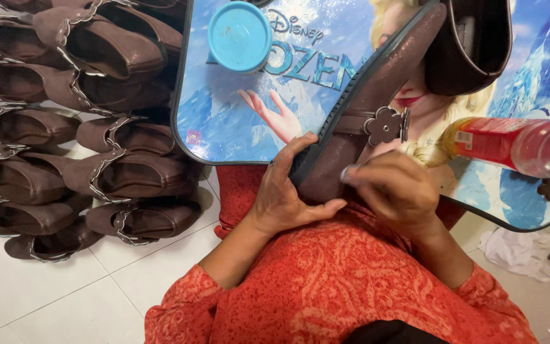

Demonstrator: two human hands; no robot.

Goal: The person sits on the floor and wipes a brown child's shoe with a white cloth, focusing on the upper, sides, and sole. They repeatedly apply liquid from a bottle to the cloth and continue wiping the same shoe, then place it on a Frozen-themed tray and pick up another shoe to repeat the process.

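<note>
Resting sole-up across the near edge of a small picture-printed counter [237, 134], a brown shoe [377, 83] with a flower-shaped buckle is gripped at its near end by both hands. The left hand [288, 197] is curled around that end, fingers closed on the sole edge; the right hand [396, 191] is closed against its other side. A blue lid [239, 35] and a red-labelled plastic bottle [510, 145] are seen on the counter, and rows of matching brown shoes [65, 127] on the tiled floor [46, 293] to the left.
</note>
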